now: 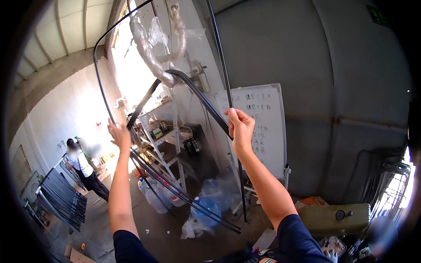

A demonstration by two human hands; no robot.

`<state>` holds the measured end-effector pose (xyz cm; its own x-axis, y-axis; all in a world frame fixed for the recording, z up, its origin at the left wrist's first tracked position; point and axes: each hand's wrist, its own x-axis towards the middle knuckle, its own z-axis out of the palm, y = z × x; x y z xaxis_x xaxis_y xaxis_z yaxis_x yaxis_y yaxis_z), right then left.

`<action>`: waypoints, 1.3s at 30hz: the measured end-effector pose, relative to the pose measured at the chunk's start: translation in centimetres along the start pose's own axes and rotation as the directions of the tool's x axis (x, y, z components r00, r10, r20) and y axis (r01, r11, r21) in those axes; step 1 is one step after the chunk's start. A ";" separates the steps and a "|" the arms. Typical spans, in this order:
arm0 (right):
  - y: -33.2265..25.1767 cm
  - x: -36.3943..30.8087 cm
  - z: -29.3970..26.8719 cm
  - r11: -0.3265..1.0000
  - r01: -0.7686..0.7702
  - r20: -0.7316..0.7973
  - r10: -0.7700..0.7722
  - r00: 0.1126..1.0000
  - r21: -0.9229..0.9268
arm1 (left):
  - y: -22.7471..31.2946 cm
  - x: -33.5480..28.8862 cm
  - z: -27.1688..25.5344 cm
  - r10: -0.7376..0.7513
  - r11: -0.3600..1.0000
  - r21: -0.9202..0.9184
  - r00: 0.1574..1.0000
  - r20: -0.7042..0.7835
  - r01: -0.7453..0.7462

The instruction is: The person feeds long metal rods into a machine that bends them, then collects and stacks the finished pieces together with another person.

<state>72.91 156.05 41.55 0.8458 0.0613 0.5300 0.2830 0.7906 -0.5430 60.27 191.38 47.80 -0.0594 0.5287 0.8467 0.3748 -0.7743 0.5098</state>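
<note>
A thin black bent metal rod (97,70) rises in front of me, its rounded top running out of the upper edge. My left hand (120,136) is at its left leg, fingers up along the rod and partly closed around it. On the right leg (222,61), my right hand (241,129) is closed, thumb and fingers pinching the bar. Between my hands, thicker black bent bars (197,93) hang over a hook wrapped in clear plastic (147,48). Lower down, several black rods (184,195) slant toward the floor.
A whiteboard (263,131) stands behind my right hand, beside a grey wall. Shelving (169,149) and plastic water jugs (206,212) are beyond the bars. At left, a person (85,168) stands near a rack of black rods (61,199). An olive-green case (335,219) is lower right.
</note>
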 end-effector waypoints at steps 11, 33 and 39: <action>6.8 -6.1 -2.9 0.855 -0.015 0.005 0.021 1.000 -0.519 | -26.5 -6.5 14.0 0.132 0.966 -0.254 0.929 0.346 -0.043; -9.9 -67.0 -30.0 -0.393 -0.901 -0.961 0.265 0.083 -0.186 | -10.2 -49.9 -6.9 0.245 0.893 -0.195 -0.073 0.967 0.406; -21.2 -79.0 -26.0 0.306 -0.951 -0.954 -0.295 -0.047 -0.047 | 5.2 -67.7 -21.9 0.544 0.798 -0.451 -0.801 0.250 0.401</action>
<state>11.87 118.55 -5.75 0.3082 -0.8176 -0.4864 -0.6964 0.1544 -0.7009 45.98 143.99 -3.52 0.4824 -0.7579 -0.4392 -0.1417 -0.5623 0.8147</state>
